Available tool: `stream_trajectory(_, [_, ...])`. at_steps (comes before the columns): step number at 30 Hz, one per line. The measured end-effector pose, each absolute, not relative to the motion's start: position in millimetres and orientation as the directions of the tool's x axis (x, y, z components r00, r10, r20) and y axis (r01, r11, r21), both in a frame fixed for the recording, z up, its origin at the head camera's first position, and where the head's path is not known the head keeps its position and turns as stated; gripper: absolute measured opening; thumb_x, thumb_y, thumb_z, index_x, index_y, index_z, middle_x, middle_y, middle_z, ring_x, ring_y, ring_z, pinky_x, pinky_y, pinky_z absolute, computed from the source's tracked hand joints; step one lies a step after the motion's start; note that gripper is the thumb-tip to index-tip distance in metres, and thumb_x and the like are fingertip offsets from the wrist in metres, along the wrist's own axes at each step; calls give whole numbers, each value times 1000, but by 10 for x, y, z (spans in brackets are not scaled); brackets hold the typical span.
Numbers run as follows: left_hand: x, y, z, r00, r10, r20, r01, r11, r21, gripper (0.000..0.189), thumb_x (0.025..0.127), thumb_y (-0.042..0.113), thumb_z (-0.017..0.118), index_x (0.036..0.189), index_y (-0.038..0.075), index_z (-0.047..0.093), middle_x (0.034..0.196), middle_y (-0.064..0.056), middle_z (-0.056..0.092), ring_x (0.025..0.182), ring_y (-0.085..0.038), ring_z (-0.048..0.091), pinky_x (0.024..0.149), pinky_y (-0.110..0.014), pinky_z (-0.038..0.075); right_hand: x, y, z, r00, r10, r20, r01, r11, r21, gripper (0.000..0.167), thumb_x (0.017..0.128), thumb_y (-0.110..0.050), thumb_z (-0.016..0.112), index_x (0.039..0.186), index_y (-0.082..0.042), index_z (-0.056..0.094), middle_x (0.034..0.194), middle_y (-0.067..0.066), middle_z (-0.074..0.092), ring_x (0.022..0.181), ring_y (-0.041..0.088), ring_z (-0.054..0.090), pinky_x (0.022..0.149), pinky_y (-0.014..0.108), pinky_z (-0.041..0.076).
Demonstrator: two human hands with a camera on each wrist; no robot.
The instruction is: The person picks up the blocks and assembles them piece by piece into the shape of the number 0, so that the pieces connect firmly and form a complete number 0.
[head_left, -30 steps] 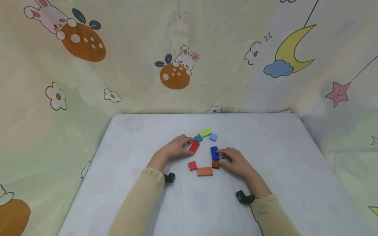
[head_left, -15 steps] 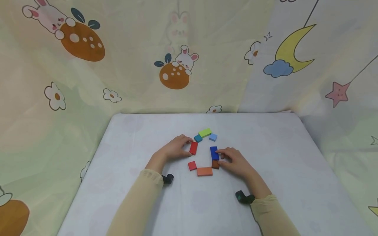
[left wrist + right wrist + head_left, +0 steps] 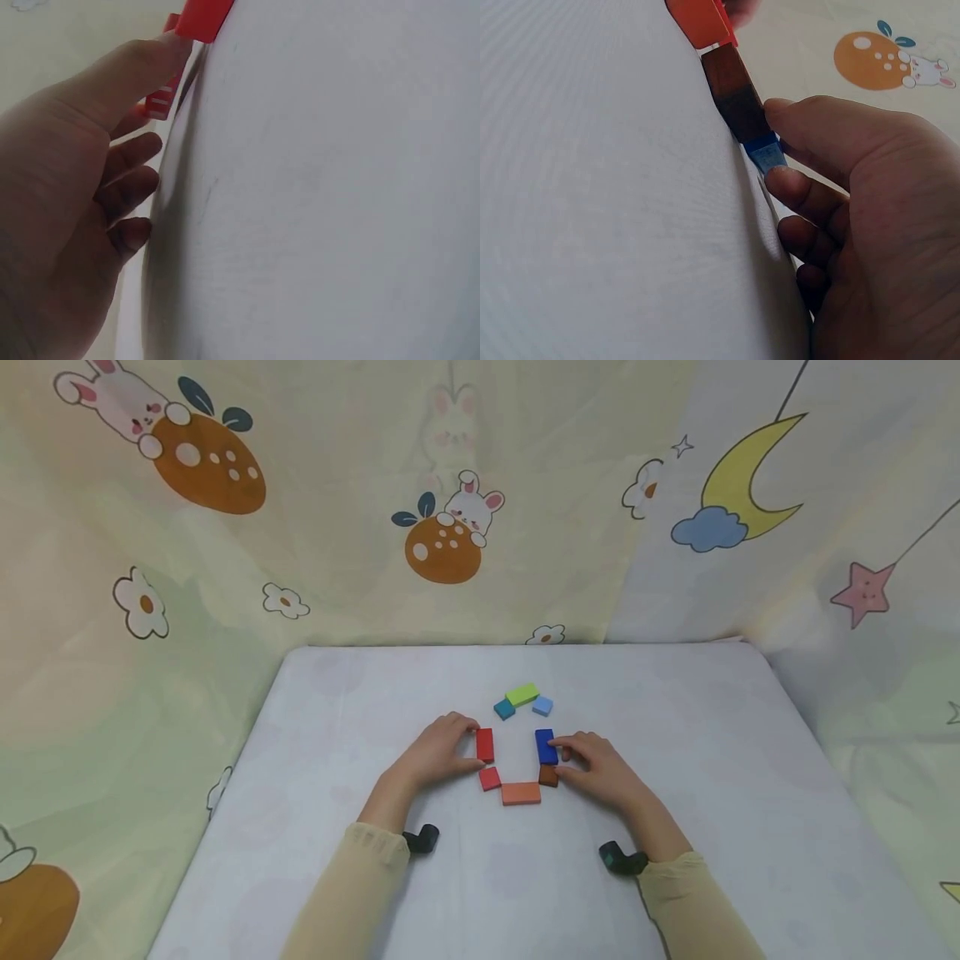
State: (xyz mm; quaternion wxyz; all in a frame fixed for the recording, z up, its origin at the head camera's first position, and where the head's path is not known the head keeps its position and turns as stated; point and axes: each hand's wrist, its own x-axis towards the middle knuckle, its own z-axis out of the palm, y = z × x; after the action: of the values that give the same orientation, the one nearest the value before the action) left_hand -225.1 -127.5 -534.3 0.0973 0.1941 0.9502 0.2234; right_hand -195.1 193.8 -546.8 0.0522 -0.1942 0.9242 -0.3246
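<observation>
My left hand (image 3: 438, 753) pinches a long red block (image 3: 485, 745) by its ends, index finger at the far end and thumb at the near end. Just below the thumb lies a small red square block (image 3: 490, 778). My right hand (image 3: 597, 766) rests against the right side of a dark blue block (image 3: 546, 747) and a small brown block (image 3: 548, 775). The index finger touches the blue one; the thumb is at the brown one. In the right wrist view, the right hand (image 3: 900, 202) shows its other fingers loosely bent.
An orange block (image 3: 521, 793) lies between the brown and small red blocks. Farther back, a lime green block (image 3: 522, 694) sits between a teal block (image 3: 504, 708) and a light blue block (image 3: 542, 706). The blocks form a broken ring on the white table (image 3: 360, 710).
My left hand has drawn the long red block toward me and left, away from the teal block, turning it straighter; it now lies by the small red block. The right hand stays put.
</observation>
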Motion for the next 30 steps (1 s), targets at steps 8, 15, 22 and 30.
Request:
stream_trajectory(8, [-2212,-1253,-5355,-906,415,-84,339,829,444,63,82,50,76,135,24,53,130,5,54,122,-14,49,107,-36,44,-1951,1953,-5469,-913,-406,36,-337,704,-625,42,91,-34,71,131,-29,60,100,-9,56,97,14,47,90,40,42])
stream_trajectory(15, [-2211,-1296,-5392,-906,412,-90,321,811,489,66,83,51,74,141,30,50,135,5,52,126,-17,48,107,-39,45,-1967,1953,-5482,-911,-410,45,-347,703,-621,42,91,-35,71,130,-29,60,99,-9,56,96,14,47,89,39,42])
stream_trajectory(22, [-2126,-1418,-5458,-893,450,-23,347,719,602,38,98,37,59,136,38,57,143,8,51,136,-18,44,111,-45,41,-1972,1952,-5475,-912,-408,42,-342,701,-626,42,91,-36,71,130,-28,60,100,-9,56,96,14,47,88,39,42])
stream_trajectory(30, [-1941,-1446,-5529,-844,536,20,486,749,451,41,103,33,51,143,40,51,152,17,43,140,-17,40,115,-44,36,-1965,1944,-5483,-916,-399,47,-337,701,-629,41,90,-35,71,129,-29,61,99,-9,57,96,14,48,89,40,42])
